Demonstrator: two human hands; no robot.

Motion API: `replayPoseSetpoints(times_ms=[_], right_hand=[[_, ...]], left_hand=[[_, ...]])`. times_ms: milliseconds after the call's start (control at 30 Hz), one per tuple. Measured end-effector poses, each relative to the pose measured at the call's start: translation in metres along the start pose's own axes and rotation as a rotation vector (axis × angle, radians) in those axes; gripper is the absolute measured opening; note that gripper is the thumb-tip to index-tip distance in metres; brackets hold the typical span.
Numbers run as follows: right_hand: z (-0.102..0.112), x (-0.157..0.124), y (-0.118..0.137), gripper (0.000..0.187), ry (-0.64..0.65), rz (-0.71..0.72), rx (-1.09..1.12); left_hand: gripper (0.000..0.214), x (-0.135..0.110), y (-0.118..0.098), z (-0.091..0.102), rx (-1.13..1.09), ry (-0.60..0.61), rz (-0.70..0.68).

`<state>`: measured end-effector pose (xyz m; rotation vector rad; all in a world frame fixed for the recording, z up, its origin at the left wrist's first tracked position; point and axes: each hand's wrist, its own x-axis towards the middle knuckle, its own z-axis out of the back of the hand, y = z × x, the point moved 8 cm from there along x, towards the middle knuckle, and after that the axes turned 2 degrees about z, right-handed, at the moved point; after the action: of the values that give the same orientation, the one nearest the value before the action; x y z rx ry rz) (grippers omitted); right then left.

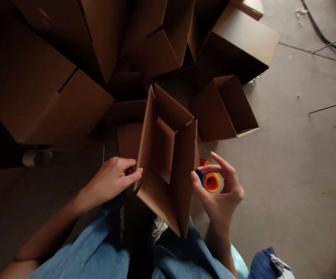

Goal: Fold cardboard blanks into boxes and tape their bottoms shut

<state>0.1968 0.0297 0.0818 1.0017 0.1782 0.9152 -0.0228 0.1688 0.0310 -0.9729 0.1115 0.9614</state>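
An open brown cardboard box [168,162] stands tilted between my knees, its flaps spread and its inside visible. My left hand [112,180] grips the box's left flap edge, fingers curled around it. My right hand [220,190] is at the box's right wall, thumb pressing the cardboard, the other fingers spread and free. Just behind my right hand an orange tape roll [211,181] with a blue and yellow rim lies on the floor.
Many brown cardboard boxes [54,85] are piled across the top and left; an open one [229,108] stands upright on the concrete floor [296,166]. Cables and thin rods [328,106] lie at the right. My legs in blue jeans [98,255] fill the bottom; a blue cloth [267,263] lies bottom right.
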Motion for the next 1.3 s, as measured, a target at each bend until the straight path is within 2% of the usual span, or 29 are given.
replayPoseSetpoints(times_ms=[267, 467, 567, 667, 767, 833, 900, 1000, 1067, 1133, 1200, 1300], right_hand=[[0.014, 0.0, 0.0, 0.064, -0.091, 0.011, -0.147], [0.014, -0.002, 0.003, 0.07, -0.078, 0.035, -0.223], [0.013, -0.001, 0.002, 0.07, -0.055, -0.006, -0.209], [-0.001, -0.004, -0.004, 0.078, 0.066, -0.061, -0.169], [-0.016, -0.009, -0.004, 0.102, 0.14, -0.01, -0.208], [-0.02, -0.013, 0.0, 0.107, 0.125, 0.061, -0.273], [-0.023, -0.015, 0.008, 0.093, 0.113, 0.14, -0.328], [-0.03, -0.017, 0.022, 0.045, 0.166, 0.274, -0.354], [-0.036, -0.019, 0.029, 0.02, 0.232, 0.364, -0.299], [-0.041, -0.022, 0.035, 0.012, 0.302, 0.454, -0.223], [-0.048, -0.027, 0.037, 0.014, 0.384, 0.53, -0.197], [-0.052, -0.03, 0.036, 0.015, 0.427, 0.57, -0.235]], left_hand=[[0.04, -0.007, -0.017, 0.012, 0.033, -0.077, -0.127], [0.039, -0.014, -0.025, 0.031, 0.142, -0.133, -0.177], [0.04, -0.016, -0.019, 0.051, 0.227, -0.145, -0.15], [0.041, -0.012, -0.002, 0.066, 0.308, -0.123, -0.079], [0.04, -0.007, 0.019, 0.073, 0.338, -0.147, 0.012], [0.041, -0.008, 0.026, 0.074, 0.318, -0.219, 0.022], [0.043, -0.014, 0.026, 0.076, 0.287, -0.352, 0.004], [0.043, -0.027, 0.018, 0.083, 0.289, -0.59, -0.032], [0.042, -0.031, 0.01, 0.085, 0.311, -0.694, -0.061], [0.04, -0.03, 0.006, 0.088, 0.319, -0.75, -0.073], [0.039, -0.027, 0.005, 0.093, 0.31, -0.804, -0.063], [0.039, -0.022, 0.01, 0.095, 0.279, -0.781, -0.02]])
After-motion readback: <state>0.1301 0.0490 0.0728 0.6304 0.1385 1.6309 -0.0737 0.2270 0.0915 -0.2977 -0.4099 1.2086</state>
